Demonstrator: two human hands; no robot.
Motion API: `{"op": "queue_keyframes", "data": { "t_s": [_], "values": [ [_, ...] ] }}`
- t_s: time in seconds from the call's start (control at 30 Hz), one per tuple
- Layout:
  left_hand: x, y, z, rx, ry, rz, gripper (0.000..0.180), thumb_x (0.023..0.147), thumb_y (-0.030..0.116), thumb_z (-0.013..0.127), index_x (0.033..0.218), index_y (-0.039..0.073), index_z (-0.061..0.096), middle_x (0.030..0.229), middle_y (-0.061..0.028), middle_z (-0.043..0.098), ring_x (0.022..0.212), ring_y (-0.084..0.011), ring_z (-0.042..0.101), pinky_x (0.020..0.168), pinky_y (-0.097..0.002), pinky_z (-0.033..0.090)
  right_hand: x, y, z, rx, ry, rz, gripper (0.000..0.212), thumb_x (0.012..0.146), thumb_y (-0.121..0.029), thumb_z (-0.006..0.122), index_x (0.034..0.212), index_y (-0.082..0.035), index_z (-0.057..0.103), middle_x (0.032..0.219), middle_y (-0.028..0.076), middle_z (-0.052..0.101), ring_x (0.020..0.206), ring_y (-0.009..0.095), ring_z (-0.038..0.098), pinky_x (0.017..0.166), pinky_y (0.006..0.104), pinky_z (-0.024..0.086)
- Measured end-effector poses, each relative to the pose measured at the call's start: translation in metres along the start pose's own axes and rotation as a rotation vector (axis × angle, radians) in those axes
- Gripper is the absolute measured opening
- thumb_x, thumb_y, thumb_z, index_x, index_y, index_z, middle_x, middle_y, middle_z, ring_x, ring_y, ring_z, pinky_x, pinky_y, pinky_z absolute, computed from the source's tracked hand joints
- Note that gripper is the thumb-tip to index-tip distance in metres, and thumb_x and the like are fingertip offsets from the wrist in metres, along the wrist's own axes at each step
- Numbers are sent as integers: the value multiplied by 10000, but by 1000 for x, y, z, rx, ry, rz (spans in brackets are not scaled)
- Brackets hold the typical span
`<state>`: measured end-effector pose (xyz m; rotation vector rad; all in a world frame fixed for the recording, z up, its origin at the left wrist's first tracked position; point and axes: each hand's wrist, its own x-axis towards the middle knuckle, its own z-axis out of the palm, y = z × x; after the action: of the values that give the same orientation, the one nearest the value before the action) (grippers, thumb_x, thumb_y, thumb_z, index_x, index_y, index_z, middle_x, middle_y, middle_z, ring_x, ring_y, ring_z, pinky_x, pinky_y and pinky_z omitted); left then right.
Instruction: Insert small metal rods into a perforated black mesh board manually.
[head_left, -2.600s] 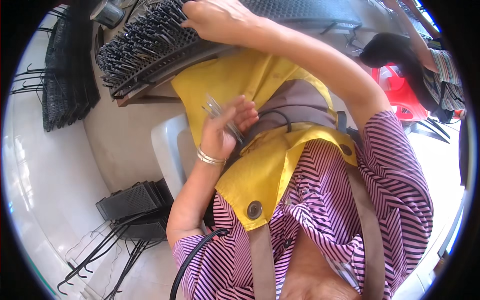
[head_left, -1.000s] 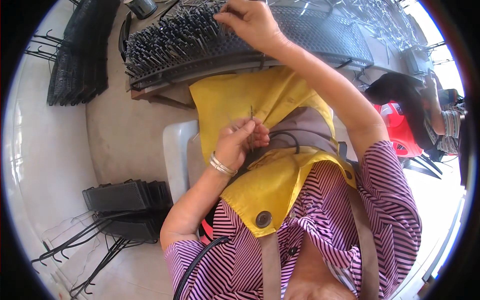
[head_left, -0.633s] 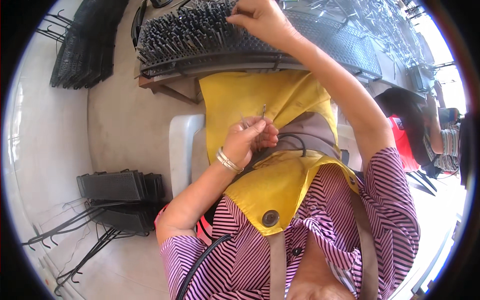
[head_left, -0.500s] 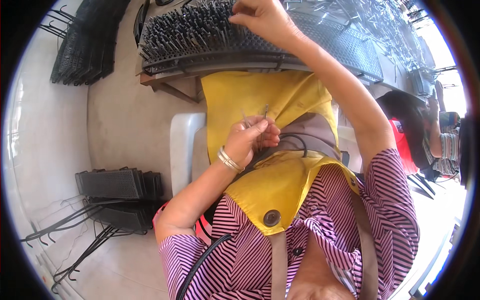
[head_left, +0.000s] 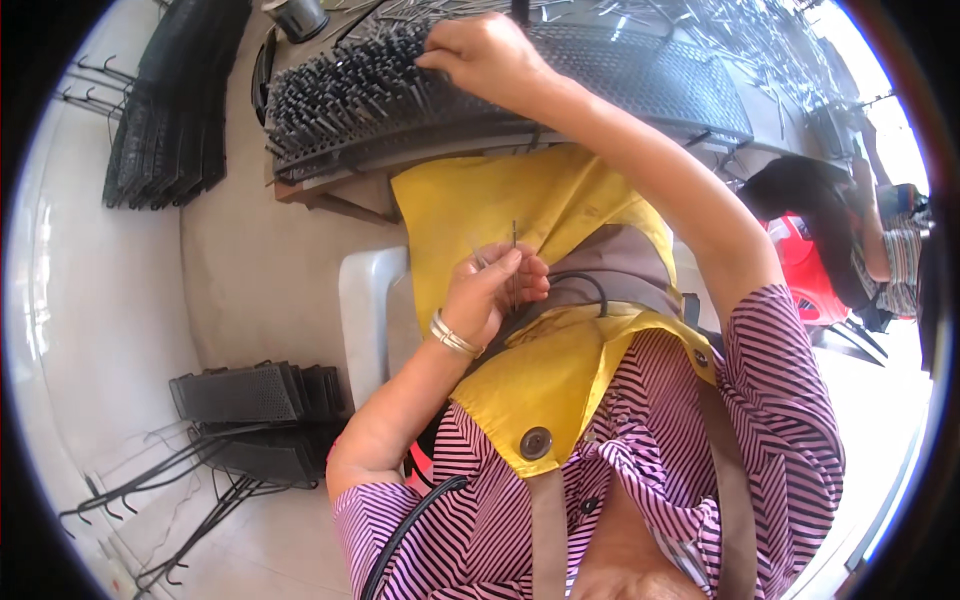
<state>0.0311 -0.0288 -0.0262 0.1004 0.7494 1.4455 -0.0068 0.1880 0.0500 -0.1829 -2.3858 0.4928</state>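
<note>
My left hand point(head_left: 495, 285) is closed over the yellow apron point(head_left: 450, 195) on my lap, pinching thin metal rods point(head_left: 515, 236) that stick up past the thumb. My right hand point(head_left: 485, 58) reaches over a dark perforated rack point(head_left: 600, 80) on the table. Its thumb and fingers are pinched together at the edge of a dense stand of upright metal rods point(head_left: 345, 90) filling the rack's left part. Whatever those fingertips hold, if anything, is too small to make out. The right part of the rack shows bare holes.
Loose rods point(head_left: 720, 35) lie scattered on the table behind the rack. A metal cup point(head_left: 295, 17) stands at the back left. Perforated racks are stacked at far left point(head_left: 170, 110) and lower left point(head_left: 250, 395). A white chair arm point(head_left: 365, 300) is beside me; another person point(head_left: 880, 240) sits at right.
My right hand has shifted slightly left and down in the picture, staying at the edge of the upright rods. The view has tilted a little. My left hand still pinches its rods.
</note>
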Motion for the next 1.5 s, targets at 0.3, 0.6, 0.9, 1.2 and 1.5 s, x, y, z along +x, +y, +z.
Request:
{"op": "queue_keyframes", "data": {
  "t_s": [0.3,0.6,0.9,1.2,1.5],
  "values": [
    [1,-3,1,-35,-33,8,196,865,165,478,951,-2,534,866,-135,593,768,-233,593,701,-333,500,9,-2,-9,-148,-227,16,236,707,-234,626,681,-8,560,656,182,558,682,371,556,602,426,442],
    [1,1,3,-53,-80,61,222,855,194,504,931,-13,530,872,-143,594,781,-232,590,705,-340,498,-41,-27,-35,164,-288,213,287,717,-269,627,664,6,565,586,178,547,563,325,555,529,379,439],
    [-2,-1,4,59,-97,77,270,859,219,499,958,-32,518,894,-159,591,783,-234,588,724,-349,481,-115,-66,-47,749,-465,653,163,694,-87,623,728,65,575,594,126,591,563,152,572,544,271,458],
    [-3,-2,7,69,-133,50,269,871,191,473,1019,-31,501,924,-159,585,810,-238,592,746,-353,484,-124,-56,-45,776,-464,714,102,711,-46,619,759,36,584,624,60,585,579,86,545,522,223,444],
    [-1,-3,2,4,-120,32,253,874,155,473,1055,-20,494,936,-151,586,836,-234,598,767,-346,493,-39,-29,-55,295,344,314,213,693,-169,692,729,6,575,638,105,588,532,164,567,494,277,438]
  ]
}}
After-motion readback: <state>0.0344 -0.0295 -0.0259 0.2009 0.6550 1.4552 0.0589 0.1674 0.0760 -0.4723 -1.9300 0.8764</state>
